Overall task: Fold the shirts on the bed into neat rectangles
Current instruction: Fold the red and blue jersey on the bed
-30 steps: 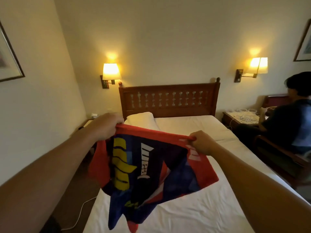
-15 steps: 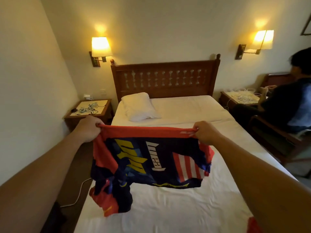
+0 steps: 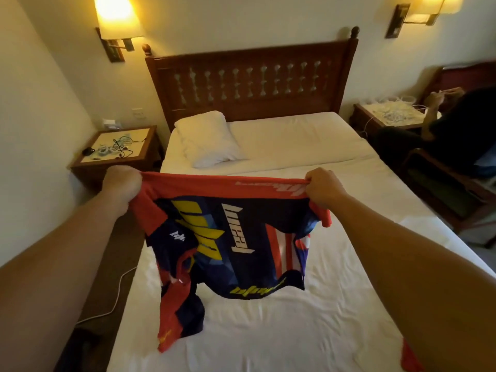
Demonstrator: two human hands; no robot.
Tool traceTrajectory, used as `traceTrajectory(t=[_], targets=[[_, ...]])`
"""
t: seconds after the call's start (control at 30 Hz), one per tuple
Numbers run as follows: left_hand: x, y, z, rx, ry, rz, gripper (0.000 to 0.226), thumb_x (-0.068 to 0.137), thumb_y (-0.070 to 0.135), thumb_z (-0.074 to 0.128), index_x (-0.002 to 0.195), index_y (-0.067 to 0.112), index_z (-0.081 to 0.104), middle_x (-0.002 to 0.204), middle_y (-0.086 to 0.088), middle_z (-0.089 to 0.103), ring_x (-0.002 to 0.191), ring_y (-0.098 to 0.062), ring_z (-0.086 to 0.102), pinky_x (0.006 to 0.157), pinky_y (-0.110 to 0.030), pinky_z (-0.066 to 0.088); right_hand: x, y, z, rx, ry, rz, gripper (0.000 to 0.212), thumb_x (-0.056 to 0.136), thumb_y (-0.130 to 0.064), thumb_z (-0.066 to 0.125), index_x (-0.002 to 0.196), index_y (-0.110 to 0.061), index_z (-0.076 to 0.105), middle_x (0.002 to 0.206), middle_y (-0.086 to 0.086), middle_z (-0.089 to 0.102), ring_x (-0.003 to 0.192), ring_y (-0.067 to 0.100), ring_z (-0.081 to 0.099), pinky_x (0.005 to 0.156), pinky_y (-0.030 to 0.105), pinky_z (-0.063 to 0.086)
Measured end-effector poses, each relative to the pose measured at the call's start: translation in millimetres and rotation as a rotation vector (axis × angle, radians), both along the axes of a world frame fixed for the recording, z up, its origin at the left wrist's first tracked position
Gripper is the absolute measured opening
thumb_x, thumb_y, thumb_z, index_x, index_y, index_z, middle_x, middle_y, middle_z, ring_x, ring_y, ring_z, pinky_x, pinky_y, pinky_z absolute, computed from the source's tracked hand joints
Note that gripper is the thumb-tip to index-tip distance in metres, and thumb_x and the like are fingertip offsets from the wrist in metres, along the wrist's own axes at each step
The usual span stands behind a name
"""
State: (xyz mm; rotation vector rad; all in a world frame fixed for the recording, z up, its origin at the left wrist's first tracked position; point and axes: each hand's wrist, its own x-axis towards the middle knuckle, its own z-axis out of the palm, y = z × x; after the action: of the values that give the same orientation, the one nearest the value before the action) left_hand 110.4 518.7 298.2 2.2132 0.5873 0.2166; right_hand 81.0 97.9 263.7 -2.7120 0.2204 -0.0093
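Observation:
A red, navy and yellow printed shirt [image 3: 236,237] hangs stretched by its red hem above the white bed [image 3: 308,318]. My left hand [image 3: 122,183] grips the hem's left corner and my right hand [image 3: 322,187] pinches the right corner. The shirt's lower part droops, and a red and navy sleeve trails down onto the sheet at the left. A bit of another red garment [image 3: 410,358] peeks out under my right forearm at the bottom edge.
A white pillow [image 3: 209,140] lies at the head, before the wooden headboard [image 3: 249,76]. A nightstand [image 3: 115,149] with cables stands left, another nightstand [image 3: 386,114] right. A seated person [image 3: 456,130] occupies a chair beside the bed's right side. A white cable [image 3: 118,296] runs along the floor.
The view has tilted downward and closer over the bed. The shirt has dropped lower, its sleeve now touching the sheet. Both hands keep the same hold on the hem.

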Motion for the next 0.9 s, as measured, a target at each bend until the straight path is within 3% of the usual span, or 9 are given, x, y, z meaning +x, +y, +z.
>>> traceTrajectory(t=[0.07, 0.23, 0.4, 0.5, 0.6, 0.67, 0.8, 0.9], targets=[[22, -9, 9, 0.111, -0.025, -0.058, 0.021, 0.101, 0.011, 0.043, 0.1, 0.01, 0.064, 0.091, -0.012, 0.06, 0.076, -0.026, 0.051, 0.068, -0.037, 0.04, 19, 0, 1, 0.031, -0.044, -0.043, 0.017, 0.085, -0.001, 0.047, 0.076, -0.011, 0.058, 0.086, 0.014, 0.06, 0.077, 0.031, 0.056, 0.065, 0.035, 0.043], [46, -7, 49, 0.796, -0.306, -0.375, 0.026, 0.105, 0.019, 0.041, 0.119, 0.012, 0.061, 0.117, -0.019, 0.061, 0.102, -0.044, 0.06, 0.079, -0.048, 0.045, 56, -4, 26, 0.09, -0.231, -0.106, 0.017, 0.089, -0.003, 0.047, 0.084, -0.008, 0.062, 0.091, 0.015, 0.061, 0.083, 0.033, 0.058, 0.073, 0.042, 0.053], [32, -2, 65, 0.944, -0.501, -0.34, 0.027, 0.106, 0.023, 0.042, 0.125, 0.009, 0.057, 0.121, -0.023, 0.059, 0.092, -0.055, 0.062, 0.074, -0.058, 0.048, 54, -9, 31, 0.003, -0.424, -0.132, 0.02, 0.098, -0.011, 0.049, 0.086, -0.01, 0.065, 0.089, 0.007, 0.056, 0.083, 0.026, 0.055, 0.07, 0.036, 0.049], [-5, 9, 37, 1.035, -0.634, -0.472, 0.042, 0.104, 0.034, 0.037, 0.119, 0.001, 0.059, 0.109, -0.027, 0.065, 0.074, -0.05, 0.064, 0.057, -0.049, 0.049, 29, -16, 5, -0.041, -0.496, -0.136, 0.024, 0.098, -0.012, 0.049, 0.082, -0.009, 0.065, 0.084, 0.005, 0.056, 0.08, 0.025, 0.054, 0.068, 0.037, 0.05], [-58, 25, -23, 1.068, -0.659, -0.67, 0.055, 0.096, 0.049, 0.046, 0.104, -0.002, 0.064, 0.091, -0.024, 0.065, 0.062, -0.043, 0.063, 0.05, -0.039, 0.046, -15, -26, -51, -0.029, -0.494, -0.103, 0.02, 0.086, -0.012, 0.049, 0.072, -0.007, 0.063, 0.075, 0.007, 0.056, 0.071, 0.029, 0.049, 0.06, 0.032, 0.036], [-98, 31, -81, 1.057, -0.616, -0.772, 0.049, 0.091, 0.049, 0.054, 0.098, 0.001, 0.065, 0.085, -0.02, 0.064, 0.06, -0.04, 0.062, 0.048, -0.039, 0.047, -54, -31, -103, -0.023, -0.473, -0.062, 0.009, 0.072, -0.006, 0.056, 0.068, -0.007, 0.064, 0.07, 0.009, 0.06, 0.068, 0.035, 0.051, 0.058, 0.034, 0.036], [-181, 33, -224, 1.086, -0.517, -0.976, 0.015, 0.091, 0.017, 0.049, 0.099, 0.01, 0.058, 0.081, -0.016, 0.059, 0.061, -0.037, 0.061, 0.046, -0.042, 0.048, -140, -47, -233, -0.029, -0.398, 0.02, 0.028, 0.058, -0.006, 0.042, 0.069, -0.006, 0.068, 0.07, 0.01, 0.064, 0.069, 0.038, 0.058, 0.062, 0.041, 0.047], [-241, 31, -331, 1.054, -0.284, -1.017, 0.025, 0.086, 0.001, 0.045, 0.089, 0.008, 0.069, 0.079, -0.015, 0.053, 0.061, -0.036, 0.054, 0.045, -0.044, 0.045, -200, -60, -332, -0.064, -0.22, 0.053, 0.034, 0.058, -0.008, 0.043, 0.075, -0.008, 0.072, 0.076, 0.008, 0.064, 0.08, 0.04, 0.062, 0.065, 0.044, 0.052]])
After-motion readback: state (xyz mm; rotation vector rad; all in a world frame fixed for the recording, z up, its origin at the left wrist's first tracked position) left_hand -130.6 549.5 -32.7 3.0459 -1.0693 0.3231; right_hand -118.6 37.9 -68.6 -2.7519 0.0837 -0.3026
